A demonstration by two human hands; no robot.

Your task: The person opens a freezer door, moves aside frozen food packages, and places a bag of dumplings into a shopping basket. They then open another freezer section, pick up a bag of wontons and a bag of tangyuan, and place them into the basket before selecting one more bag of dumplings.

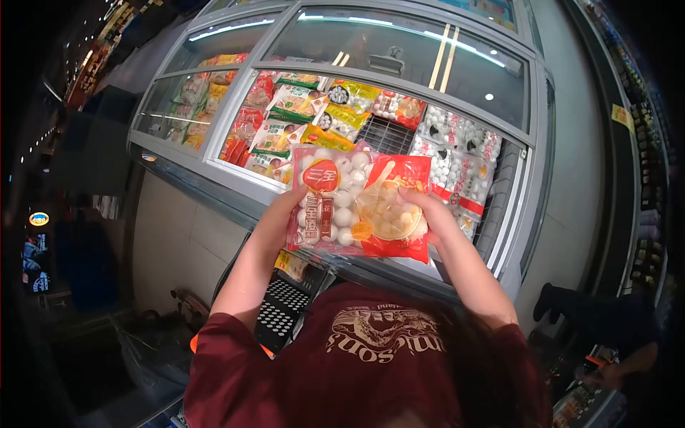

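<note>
1. The left hand [289, 210] grips the left edge of a red bag of frozen white rice balls [360, 203]; it is curled around the edge, with most of the fingers hidden behind the plastic
2. The right hand [430, 214] clasps the bag's right edge in the same way, its thumb lying over the front near the printed bowl and its other fingers out of sight behind
3. Both hands are closed on the bag and neither is loose. Between them the bag is held flat, face up toward the camera, its red round logo at the upper left
4. The bag sits in the air, in front of the chest and over the near rim of an open chest freezer [528, 178], not resting on anything
5. Behind it, the freezer holds 2 groups of stock: red, yellow and green packets [285, 121] on the left, and white-and-red bags of pale balls [457, 153] on the right, with a wire divider [385, 134] between them
6. A sliding glass lid [399, 50] covers the far half of the freezer
7. Below the forearms a black perforated panel [282, 310] shows above the wearer's dark red shirt [371, 364]
8. At the lower right another person's hand [628, 360] is visible, well apart from the bag
</note>
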